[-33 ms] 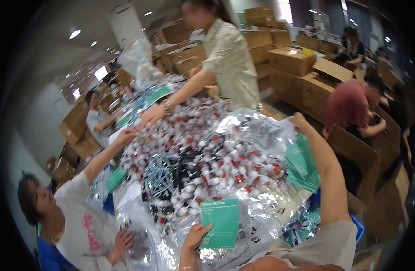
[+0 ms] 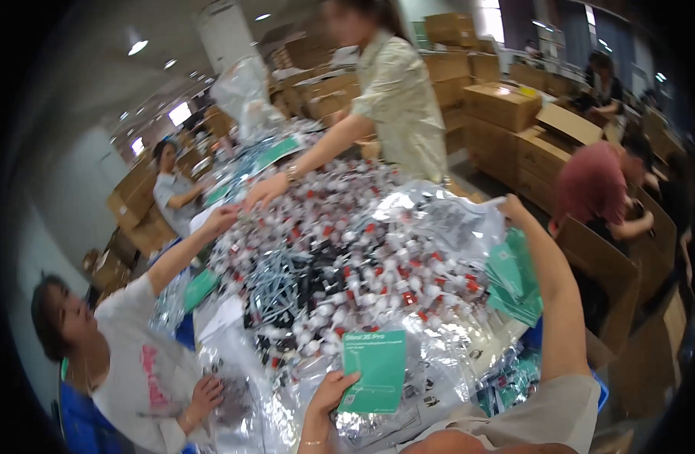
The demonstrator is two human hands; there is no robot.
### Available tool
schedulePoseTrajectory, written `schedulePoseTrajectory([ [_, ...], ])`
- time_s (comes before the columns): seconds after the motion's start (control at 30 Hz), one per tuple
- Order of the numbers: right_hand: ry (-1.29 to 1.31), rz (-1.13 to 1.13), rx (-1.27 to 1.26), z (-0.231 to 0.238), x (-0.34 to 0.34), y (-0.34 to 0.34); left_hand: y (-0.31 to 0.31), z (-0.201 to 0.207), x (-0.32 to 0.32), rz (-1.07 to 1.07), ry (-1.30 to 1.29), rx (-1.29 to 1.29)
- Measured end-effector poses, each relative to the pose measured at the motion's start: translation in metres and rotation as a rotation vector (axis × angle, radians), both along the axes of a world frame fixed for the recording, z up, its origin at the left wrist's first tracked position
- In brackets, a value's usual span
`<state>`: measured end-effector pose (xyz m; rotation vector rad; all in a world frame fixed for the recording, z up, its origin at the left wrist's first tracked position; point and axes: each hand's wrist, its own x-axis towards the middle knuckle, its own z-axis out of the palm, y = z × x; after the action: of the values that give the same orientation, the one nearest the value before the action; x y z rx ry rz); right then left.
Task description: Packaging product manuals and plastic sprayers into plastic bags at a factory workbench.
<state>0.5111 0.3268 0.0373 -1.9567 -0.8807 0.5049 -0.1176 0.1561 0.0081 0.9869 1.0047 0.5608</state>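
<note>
My left hand (image 2: 334, 390) is closed on a green printed booklet (image 2: 373, 371), thumb across its left edge. The booklet stands upright, facing me, at the near edge of the pile. Off to the right, my stretched-out right hand (image 2: 511, 208) pinches the edge of a shiny clear plastic bag (image 2: 449, 216) lying over the heap. Below that hand, more green booklets (image 2: 514, 278) rest at the heap's right side. The heap holds many small white-and-red plastic parts (image 2: 396, 272), silvery thin pieces (image 2: 278, 287) and black pieces (image 2: 323, 274).
On the left, a co-worker's hand (image 2: 225, 218) reaches over the heap, close to the hand (image 2: 267, 191) of another person standing across. Crinkled plastic bags (image 2: 245, 393) cover the near side. Cardboard boxes (image 2: 502, 106) are stacked behind, and an open carton (image 2: 601, 265) stands at right.
The whole scene sits slightly further right in the picture. Both my hands keep their holds on the booklet and the plastic bag.
</note>
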Motion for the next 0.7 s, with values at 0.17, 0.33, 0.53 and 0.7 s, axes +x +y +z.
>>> schedulePoseTrajectory([
  [0.17,0.173,0.083,-0.063,0.007,-0.023,-0.015,-0.007,0.003,-0.001,-0.031,-0.038,0.068],
  [0.33,0.134,0.089,0.106,0.013,-0.038,0.005,-0.006,0.006,-0.001,-0.110,-0.052,0.108],
  [0.53,-0.203,0.060,0.123,0.007,-0.022,0.012,0.001,0.001,0.004,-0.152,-0.093,0.146],
  [0.7,-0.027,0.222,-0.138,0.020,-0.032,-0.008,-0.008,0.008,0.004,-0.147,-0.036,0.143],
])
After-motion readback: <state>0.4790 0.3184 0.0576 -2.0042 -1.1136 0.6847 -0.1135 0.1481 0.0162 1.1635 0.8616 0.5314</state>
